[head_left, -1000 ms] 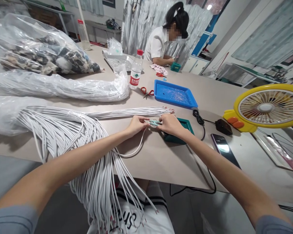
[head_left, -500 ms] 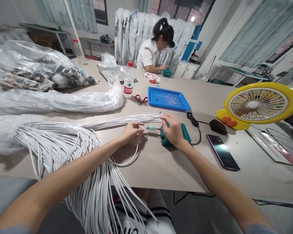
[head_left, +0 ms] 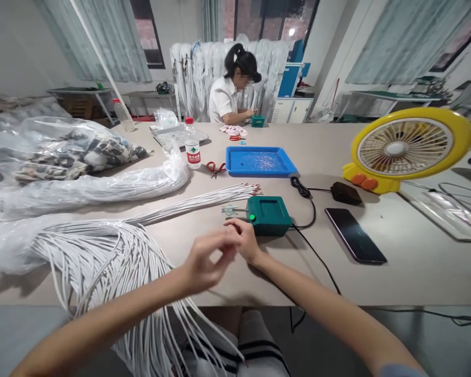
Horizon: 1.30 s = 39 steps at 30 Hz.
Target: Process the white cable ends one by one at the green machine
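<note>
Boxy green device [head_left: 270,222], slender white cables [head_left: 102,256]

Left forearm [head_left: 113,314] comes in from lower left over the tabletop's [head_left: 427,272] near edge. Left hand [head_left: 202,261] in midair, motion-blurred, thumb and fingers curved into a loop; can't tell if the tips meet. Right forearm [head_left: 317,293] slants in across the near edge from lower right. Right hand [head_left: 248,242] inboard, fingers bent, partly behind left fingertips; contact unclear.
</note>
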Tool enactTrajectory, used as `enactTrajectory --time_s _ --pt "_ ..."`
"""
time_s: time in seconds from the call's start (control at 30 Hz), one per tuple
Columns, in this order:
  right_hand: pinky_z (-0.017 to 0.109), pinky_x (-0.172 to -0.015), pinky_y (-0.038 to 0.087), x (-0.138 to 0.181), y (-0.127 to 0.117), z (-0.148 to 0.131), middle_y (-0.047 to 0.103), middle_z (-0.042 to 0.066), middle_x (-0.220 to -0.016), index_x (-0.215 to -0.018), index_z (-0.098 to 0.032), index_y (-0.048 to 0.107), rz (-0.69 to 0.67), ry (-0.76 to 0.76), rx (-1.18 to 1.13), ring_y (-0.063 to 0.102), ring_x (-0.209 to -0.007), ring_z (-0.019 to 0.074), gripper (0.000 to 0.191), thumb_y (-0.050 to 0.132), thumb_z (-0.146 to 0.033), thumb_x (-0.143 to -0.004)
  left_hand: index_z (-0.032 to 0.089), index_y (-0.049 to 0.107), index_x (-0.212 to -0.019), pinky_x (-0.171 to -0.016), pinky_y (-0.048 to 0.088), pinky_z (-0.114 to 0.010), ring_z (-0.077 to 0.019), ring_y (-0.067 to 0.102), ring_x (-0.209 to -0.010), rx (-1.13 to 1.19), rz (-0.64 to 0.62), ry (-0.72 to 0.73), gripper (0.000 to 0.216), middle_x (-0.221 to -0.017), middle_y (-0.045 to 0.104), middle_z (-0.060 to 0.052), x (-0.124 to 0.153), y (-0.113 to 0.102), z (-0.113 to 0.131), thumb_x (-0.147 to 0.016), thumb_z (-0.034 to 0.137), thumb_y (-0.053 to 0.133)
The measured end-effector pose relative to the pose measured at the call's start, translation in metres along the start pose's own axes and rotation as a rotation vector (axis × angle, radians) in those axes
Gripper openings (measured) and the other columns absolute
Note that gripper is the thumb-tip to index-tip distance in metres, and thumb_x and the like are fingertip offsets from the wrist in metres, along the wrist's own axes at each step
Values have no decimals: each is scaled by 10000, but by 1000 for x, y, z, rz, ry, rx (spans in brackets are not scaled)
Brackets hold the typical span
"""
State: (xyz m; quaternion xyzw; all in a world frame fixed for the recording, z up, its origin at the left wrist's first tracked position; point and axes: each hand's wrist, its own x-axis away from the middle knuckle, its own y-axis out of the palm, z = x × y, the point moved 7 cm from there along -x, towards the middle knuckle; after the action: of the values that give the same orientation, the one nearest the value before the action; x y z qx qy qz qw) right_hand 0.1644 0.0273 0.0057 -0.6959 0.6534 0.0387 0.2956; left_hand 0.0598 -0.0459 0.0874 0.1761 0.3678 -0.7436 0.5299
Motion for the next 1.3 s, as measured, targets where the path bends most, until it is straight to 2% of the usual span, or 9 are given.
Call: enactTrajectory --time_s 0.17,0.3,0.53,0.73,1.0,1.1,1.17,1.23,1.3 --pt "225 -470 316 3 6 3 512 -21 -516 -804 -142 694 -40 0 0 392 -449 94 246 460 -212 -827 93 605 -939 -480 401 -228 -120 541 -557 -255 -245 417 117 -716 642 -77 33 40 59 -854 84 525" --pt "228 -492 333 4 7 -1 550 -10 -533 -802 -136 700 -54 -26 23 420 -456 98 260 447 -192 -821 52 617 -896 -407 332 -256 -121 462 -468 -331 -418 645 156 -618 592 -59 48 59 78 -884 101 469" --pt "239 -589 392 5 12 -10 654 33 -635 -819 -142 713 -107 -104 54 542 -559 133 252 464 -174 -804 50 637 -893 -451 373 -240 -108 491 -516 -323 -505 623 142 -616 548 -32 76 66 77 -887 124 515" --pt "243 -516 343 0 11 -5 600 18 -560 -826 -121 706 -88 -93 69 471 -473 121 279 441 -206 -827 99 621 -754 -408 328 -253 -90 454 -508 -313 -477 569 147 -579 475 8 103 68 78 -862 187 575" --pt "250 -493 322 -1 13 -8 578 10 -533 -789 -136 708 -113 -110 99 454 -458 122 270 450 -212 -809 166 570 -701 -540 452 -262 -115 531 -590 -355 -682 436 134 -645 564 -5 161 87 74 -823 191 618" --pt "250 -486 323 -2 13 -5 564 6 -519 -803 -133 707 -107 -95 104 456 -452 124 287 436 -225 -821 169 589 -760 -806 502 -284 -145 620 -855 -300 -543 404 81 -840 681 -42 153 60 70 -825 208 617" --pt "251 -493 332 -3 13 -5 574 10 -526 -815 -131 707 -106 -89 109 468 -457 127 290 434 -228 -825 184 589 -722 -768 508 -277 -137 622 -802 -361 -395 297 160 -751 670 -24 125 19 46 -851 278 573" --pt "253 -517 351 -2 14 -6 607 22 -558 -821 -131 710 -118 -95 116 495 -482 133 281 443 -220 -823 183 619 -730 -745 504 -257 -132 614 -797 -740 -248 -209 214 -759 662 -31 88 -46 -15 -891 247 493" --pt "253 -548 375 -1 15 -8 647 36 -606 -831 -134 714 -138 -112 126 531 -518 141 270 454 -206 -819 148 652 -828 -802 491 -325 -181 598 -913 -894 -156 -390 292 -888 658 -94 55 -104 -52 -933 186 383"
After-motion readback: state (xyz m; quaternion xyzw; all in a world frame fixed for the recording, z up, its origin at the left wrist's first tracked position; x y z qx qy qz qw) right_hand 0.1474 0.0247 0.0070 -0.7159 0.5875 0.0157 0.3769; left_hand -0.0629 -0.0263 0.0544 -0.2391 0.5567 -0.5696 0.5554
